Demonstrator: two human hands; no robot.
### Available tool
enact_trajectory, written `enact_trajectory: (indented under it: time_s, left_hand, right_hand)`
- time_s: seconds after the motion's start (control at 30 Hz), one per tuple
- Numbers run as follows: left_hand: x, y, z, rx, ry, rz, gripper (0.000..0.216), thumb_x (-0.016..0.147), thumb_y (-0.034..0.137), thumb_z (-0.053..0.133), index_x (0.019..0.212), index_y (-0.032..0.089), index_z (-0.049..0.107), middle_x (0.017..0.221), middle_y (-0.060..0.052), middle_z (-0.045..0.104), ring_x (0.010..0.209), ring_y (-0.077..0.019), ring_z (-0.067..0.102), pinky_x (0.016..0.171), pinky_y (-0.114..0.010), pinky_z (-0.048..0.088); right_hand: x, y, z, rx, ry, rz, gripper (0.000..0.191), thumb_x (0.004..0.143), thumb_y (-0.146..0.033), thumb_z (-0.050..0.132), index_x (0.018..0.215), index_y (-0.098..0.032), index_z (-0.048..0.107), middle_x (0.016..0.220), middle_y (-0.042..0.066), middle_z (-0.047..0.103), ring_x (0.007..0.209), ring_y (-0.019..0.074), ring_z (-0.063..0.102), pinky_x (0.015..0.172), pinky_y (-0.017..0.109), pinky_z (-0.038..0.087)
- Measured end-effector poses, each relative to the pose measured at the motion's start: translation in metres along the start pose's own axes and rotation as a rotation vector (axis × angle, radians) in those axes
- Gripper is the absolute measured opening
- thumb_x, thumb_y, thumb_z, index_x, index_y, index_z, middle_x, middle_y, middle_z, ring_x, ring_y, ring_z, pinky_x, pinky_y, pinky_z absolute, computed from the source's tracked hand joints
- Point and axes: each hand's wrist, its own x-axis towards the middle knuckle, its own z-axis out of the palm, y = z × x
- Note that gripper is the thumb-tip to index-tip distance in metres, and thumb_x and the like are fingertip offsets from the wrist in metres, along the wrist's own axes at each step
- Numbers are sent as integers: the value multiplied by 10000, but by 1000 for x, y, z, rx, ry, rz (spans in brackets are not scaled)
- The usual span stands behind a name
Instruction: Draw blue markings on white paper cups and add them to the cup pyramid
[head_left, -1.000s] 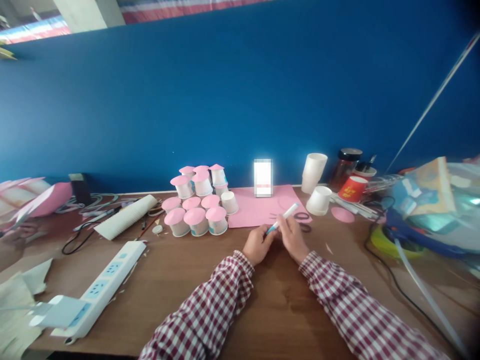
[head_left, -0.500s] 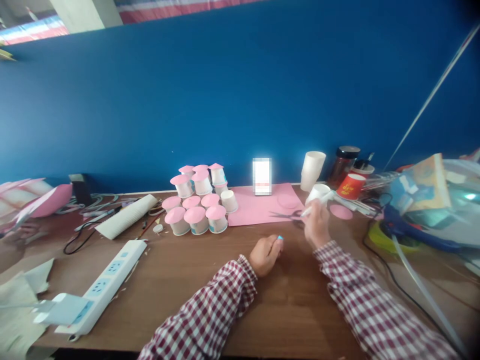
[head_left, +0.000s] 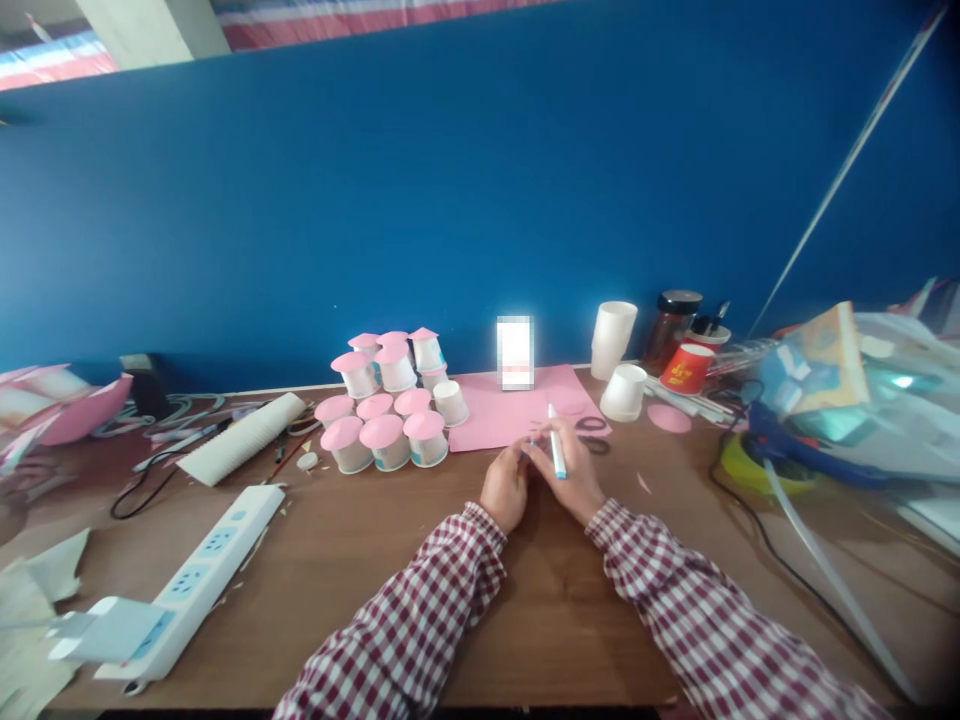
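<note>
My left hand is closed, with a small blue marker cap at its fingertips. Right beside it, my right hand grips a white marker with a blue end, held between the fingers. The fingertips of both hands meet around the cap; whether the marker's tip is in it cannot be seen. Just beyond the hands lies a pink paper sheet, with scissors on its right part, their blades partly hidden by my right hand. An upturned white paper cup stands to the right of the sheet.
Several paper cups with pink cone tops stand left of the sheet, beside a plain cup. A power strip lies at left. Stacked cups, a red cup, a pink disc and a blue-handled tool are at right.
My right hand has let go of the upturned cup and come left and toward me with the marker. My left hand has moved slightly forward, and the two hands now meet.
</note>
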Motion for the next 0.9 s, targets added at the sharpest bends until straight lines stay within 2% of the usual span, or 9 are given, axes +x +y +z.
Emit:
enact_trajectory:
  time_s: [0.13,0.23,0.33,0.43,0.6,0.73,0.9]
  left_hand:
    - [0,-2,2,-9,-20,-3,353,873,193,388,1205,162,502,1077,-105,621,946,-183,587,871,-342,464]
    - [-1,-5,3,-22,2,-79,435,848,193,434,1282,159,419,1012,-94,624,828,-158,596,816,-335,486]
    - [-2,-8,4,-37,10,-132,443,838,197,449,1279,164,414,911,-61,613,744,-133,585,764,-312,495]
    - [-1,-7,4,-60,-8,-126,421,829,197,463,1247,159,433,880,-44,598,737,-120,579,744,-286,493]
    - [-1,-1,3,-64,-17,-126,407,824,197,469,1227,148,438,867,-35,596,724,-106,564,740,-265,483]
    - [-1,1,3,-66,-30,-142,412,817,190,473,1224,141,437,859,-34,594,702,-99,556,716,-254,480]
    - [-1,2,2,-54,-45,-147,395,810,183,479,1204,160,460,840,-25,598,684,-97,554,688,-247,478]
  right_hand:
    - [1,2,-2,10,0,0,152,818,-290,544,921,-199,479,834,42,628,794,183,629,704,306,502]
    - [5,2,-14,-71,10,-68,116,837,-272,519,923,-201,485,861,52,626,806,185,627,720,304,497]
    - [11,9,-41,-223,27,-133,158,842,-278,516,976,-197,499,895,67,638,802,193,626,710,298,492]
    - [13,28,-75,-415,68,-174,177,843,-269,493,1000,-194,523,922,79,646,809,207,620,717,314,489]
    - [5,68,-113,-756,62,-108,192,811,-232,492,979,-175,567,926,107,657,811,250,620,686,349,488]
    - [1,86,-121,-853,58,-43,240,813,-231,487,1033,-163,553,1014,125,639,863,258,627,702,347,490]
    - [1,95,-121,-901,8,6,280,805,-235,491,1072,-164,536,1028,128,632,797,246,639,639,334,487]
